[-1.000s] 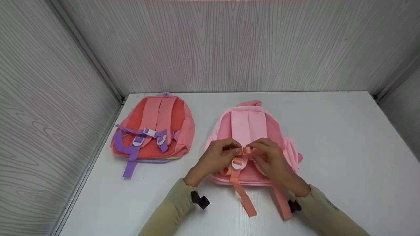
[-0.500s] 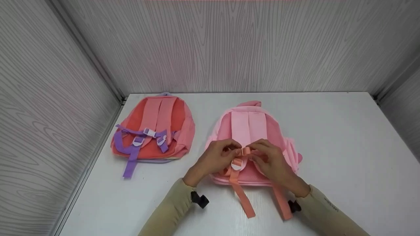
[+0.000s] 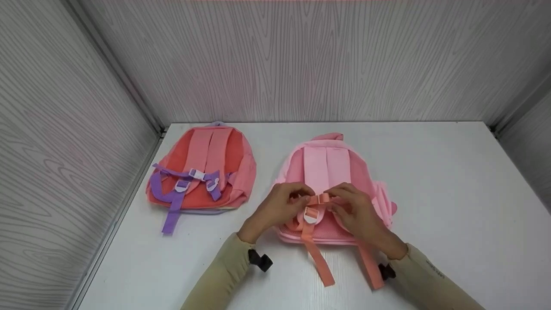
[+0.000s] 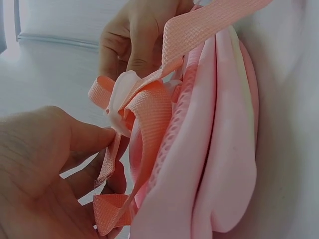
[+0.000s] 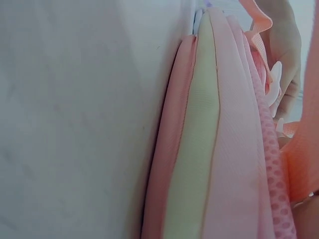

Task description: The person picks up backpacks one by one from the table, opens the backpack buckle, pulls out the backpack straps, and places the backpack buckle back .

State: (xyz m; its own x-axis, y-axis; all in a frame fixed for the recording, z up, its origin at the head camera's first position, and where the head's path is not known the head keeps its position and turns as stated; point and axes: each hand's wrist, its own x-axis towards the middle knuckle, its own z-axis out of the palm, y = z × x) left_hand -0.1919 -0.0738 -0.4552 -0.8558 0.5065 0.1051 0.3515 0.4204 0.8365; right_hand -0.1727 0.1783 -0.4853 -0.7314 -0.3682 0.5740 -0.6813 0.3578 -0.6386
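Note:
A pink backpack [image 3: 325, 161] lies back side up on the white table, its shoulder straps facing upward. Over its lower middle, my left hand [image 3: 277, 206] pinches an orange webbing strap [image 3: 319, 199] between thumb and fingers. From the other side my right hand [image 3: 359, 213] pinches the looped part of that strap. Just below sits a white buckle [image 3: 311, 215] threaded with orange webbing. In the left wrist view the strap's frayed end [image 4: 103, 180] lies by my left thumb. The right wrist view mostly shows the bag's side [image 5: 199, 149], and my right fingers are largely hidden there.
A coral backpack [image 3: 236, 163] with purple straps [image 3: 172, 211] lies to the left, its white clip [image 3: 196, 174] fastened across. Two loose orange strap tails [image 3: 320, 265] hang toward the front of the table [image 3: 452, 193]. Grey wood-grain panels [image 3: 284, 60] enclose the back and sides.
My left hand has shifted slightly left along the orange strap, showing more of it between the hands. My right hand and both backpacks stay nearly in place.

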